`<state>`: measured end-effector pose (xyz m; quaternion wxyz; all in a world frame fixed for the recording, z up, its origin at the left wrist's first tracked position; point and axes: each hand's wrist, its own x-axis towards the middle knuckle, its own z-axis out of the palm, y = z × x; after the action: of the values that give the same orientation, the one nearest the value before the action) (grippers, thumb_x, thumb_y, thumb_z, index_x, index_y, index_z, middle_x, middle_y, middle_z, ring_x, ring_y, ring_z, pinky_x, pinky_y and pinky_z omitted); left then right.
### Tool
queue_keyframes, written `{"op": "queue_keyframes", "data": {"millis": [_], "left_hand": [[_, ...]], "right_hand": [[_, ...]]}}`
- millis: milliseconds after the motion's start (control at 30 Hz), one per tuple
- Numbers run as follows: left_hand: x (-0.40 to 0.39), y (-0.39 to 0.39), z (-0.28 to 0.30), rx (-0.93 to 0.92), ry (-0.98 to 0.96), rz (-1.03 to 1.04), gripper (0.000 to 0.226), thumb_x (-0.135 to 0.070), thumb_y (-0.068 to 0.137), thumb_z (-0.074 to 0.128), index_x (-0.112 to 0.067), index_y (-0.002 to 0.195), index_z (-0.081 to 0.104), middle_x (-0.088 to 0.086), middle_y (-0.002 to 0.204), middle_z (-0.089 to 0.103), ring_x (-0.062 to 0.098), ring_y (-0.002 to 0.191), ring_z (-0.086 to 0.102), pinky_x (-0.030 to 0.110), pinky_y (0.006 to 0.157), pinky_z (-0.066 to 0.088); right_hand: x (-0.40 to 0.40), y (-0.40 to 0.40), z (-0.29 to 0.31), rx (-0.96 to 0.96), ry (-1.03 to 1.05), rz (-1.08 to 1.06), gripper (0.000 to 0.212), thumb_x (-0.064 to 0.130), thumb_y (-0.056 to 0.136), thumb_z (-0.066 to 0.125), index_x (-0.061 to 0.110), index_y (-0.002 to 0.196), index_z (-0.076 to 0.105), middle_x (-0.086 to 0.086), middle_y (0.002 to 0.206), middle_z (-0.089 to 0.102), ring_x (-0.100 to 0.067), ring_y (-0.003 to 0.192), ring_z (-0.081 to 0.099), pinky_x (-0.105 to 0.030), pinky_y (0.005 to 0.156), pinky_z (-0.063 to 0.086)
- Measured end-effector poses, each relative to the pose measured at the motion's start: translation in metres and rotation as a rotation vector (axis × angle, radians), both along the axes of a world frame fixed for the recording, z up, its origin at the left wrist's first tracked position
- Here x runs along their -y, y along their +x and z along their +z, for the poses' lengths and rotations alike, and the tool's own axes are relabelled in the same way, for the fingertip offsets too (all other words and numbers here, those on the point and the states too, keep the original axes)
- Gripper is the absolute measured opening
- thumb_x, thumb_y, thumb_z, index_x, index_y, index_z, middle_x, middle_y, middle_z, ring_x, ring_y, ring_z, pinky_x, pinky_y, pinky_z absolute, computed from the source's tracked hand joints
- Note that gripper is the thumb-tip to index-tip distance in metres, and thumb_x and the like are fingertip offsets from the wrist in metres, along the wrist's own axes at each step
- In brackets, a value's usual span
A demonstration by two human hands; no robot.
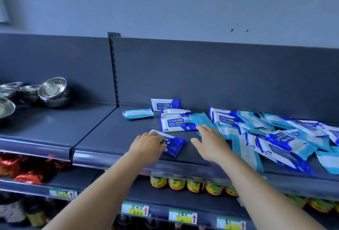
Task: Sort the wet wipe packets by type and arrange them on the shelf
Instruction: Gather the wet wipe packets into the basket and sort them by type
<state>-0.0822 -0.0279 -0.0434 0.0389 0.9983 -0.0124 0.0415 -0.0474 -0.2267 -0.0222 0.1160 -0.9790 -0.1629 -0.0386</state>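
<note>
Well left of the fingers and further back, stacked steel bowls (53,92) sit on the neighbouring shelf section. Below the fingers stand bottles with yellow-green labels (185,183); red foil packets (27,171) lie lower left. Price tags (135,209) line the rail beneath.

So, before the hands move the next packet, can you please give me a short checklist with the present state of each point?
1. Left hand rests on the dark blue wipe packet: ok.
2. Its fingers curl round that packet: cannot tell.
3. Right hand open, holding nothing: ok.
4. Bare grey shelf space left of the packets: ok.
5. Mixed heap of blue and light blue packets sorted: not ok.
</note>
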Motion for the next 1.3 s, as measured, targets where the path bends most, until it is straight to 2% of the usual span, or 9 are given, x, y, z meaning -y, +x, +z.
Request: {"op": "queue_keyframes", "data": {"millis": [267, 333, 433, 567, 833, 1000, 1067, 1200, 1300], "left_hand": [[-0.026, 0.037, 0.002, -0.126, 0.034, -0.191, 0.070, -0.058, 0.091, 0.044, -0.029, 0.150, 0.021, -0.009, 0.158, 0.016, 0.013, 0.147, 0.008, 0.038, 0.115, 0.016], [-0.034, 0.047, 0.002, -0.154, 0.009, -0.198, 0.081, -0.067, 0.083, 0.049, -0.031, 0.150, 0.020, -0.008, 0.157, 0.019, 0.013, 0.147, 0.010, 0.040, 0.116, 0.013], [-0.041, 0.058, 0.005, -0.182, -0.036, -0.175, 0.094, -0.075, 0.071, 0.058, -0.030, 0.147, 0.028, -0.005, 0.143, 0.036, 0.018, 0.135, 0.032, 0.036, 0.111, 0.021], [-0.053, 0.066, 0.005, -0.131, -0.076, -0.097, 0.080, -0.070, 0.063, 0.069, -0.028, 0.128, 0.048, -0.002, 0.110, 0.038, 0.021, 0.114, 0.042, 0.031, 0.096, 0.031], [-0.104, 0.100, 0.007, 0.093, -0.047, 0.049, 0.076, -0.068, 0.072, 0.062, -0.017, 0.125, 0.042, 0.000, 0.118, 0.037, 0.021, 0.115, 0.042, 0.034, 0.099, 0.026], [-0.120, 0.122, 0.006, -0.054, -0.073, 0.028, 0.084, -0.075, 0.076, 0.050, -0.015, 0.133, 0.038, -0.003, 0.137, 0.042, 0.017, 0.128, 0.039, 0.038, 0.109, 0.018], [-0.122, 0.125, 0.008, -0.131, -0.078, 0.023, 0.085, -0.077, 0.077, 0.045, -0.014, 0.134, 0.037, -0.002, 0.132, 0.049, 0.018, 0.124, 0.043, 0.040, 0.112, 0.016], [-0.116, 0.115, 0.015, -0.064, -0.004, -0.057, 0.066, -0.073, 0.079, 0.048, -0.016, 0.109, 0.039, -0.004, 0.085, 0.057, 0.021, 0.088, 0.052, 0.033, 0.097, 0.031], [-0.105, 0.102, 0.014, 0.038, 0.011, -0.104, 0.056, -0.063, 0.081, 0.055, -0.015, 0.103, 0.038, 0.000, 0.085, 0.059, 0.025, 0.087, 0.055, 0.031, 0.075, 0.036]], "right_hand": [[-0.005, 0.060, -0.021, -0.090, -0.120, -0.097, 0.048, 0.034, 0.102, 0.030, 0.012, 0.144, 0.029, -0.006, 0.151, 0.029, -0.026, 0.140, 0.025, -0.037, 0.112, 0.026], [-0.010, 0.064, -0.022, -0.069, -0.082, -0.070, 0.041, 0.031, 0.102, 0.029, 0.017, 0.139, 0.039, -0.003, 0.147, 0.036, -0.025, 0.133, 0.035, -0.034, 0.105, 0.030], [-0.020, 0.070, -0.018, -0.031, 0.020, -0.084, 0.036, 0.027, 0.101, 0.029, 0.023, 0.129, 0.051, 0.000, 0.141, 0.044, -0.025, 0.124, 0.042, -0.032, 0.098, 0.034], [-0.031, 0.083, -0.016, -0.037, 0.056, -0.257, 0.050, 0.032, 0.101, 0.032, 0.017, 0.148, 0.026, -0.007, 0.154, 0.027, -0.030, 0.135, 0.032, -0.038, 0.107, 0.030], [-0.069, 0.089, -0.016, -0.071, 0.069, 0.012, 0.061, 0.027, 0.093, 0.049, 0.030, 0.149, 0.023, 0.006, 0.153, 0.030, -0.020, 0.138, 0.032, -0.031, 0.109, 0.028], [-0.089, 0.096, -0.015, -0.105, -0.042, -0.010, 0.068, 0.040, 0.094, 0.042, 0.025, 0.152, 0.011, 0.003, 0.157, 0.022, -0.022, 0.142, 0.023, -0.036, 0.114, 0.022], [-0.091, 0.097, -0.014, -0.100, -0.094, -0.041, 0.071, 0.046, 0.093, 0.042, 0.025, 0.152, 0.011, 0.002, 0.156, 0.026, -0.023, 0.141, 0.026, -0.037, 0.113, 0.023], [-0.093, 0.090, -0.008, -0.078, -0.117, -0.063, 0.074, 0.055, 0.086, 0.050, 0.029, 0.149, 0.024, 0.004, 0.149, 0.038, -0.023, 0.136, 0.031, -0.035, 0.110, 0.025], [-0.094, 0.078, -0.004, -0.059, -0.101, -0.052, 0.070, 0.058, 0.077, 0.058, 0.033, 0.139, 0.037, 0.007, 0.136, 0.050, -0.019, 0.127, 0.038, -0.034, 0.105, 0.027]]}}
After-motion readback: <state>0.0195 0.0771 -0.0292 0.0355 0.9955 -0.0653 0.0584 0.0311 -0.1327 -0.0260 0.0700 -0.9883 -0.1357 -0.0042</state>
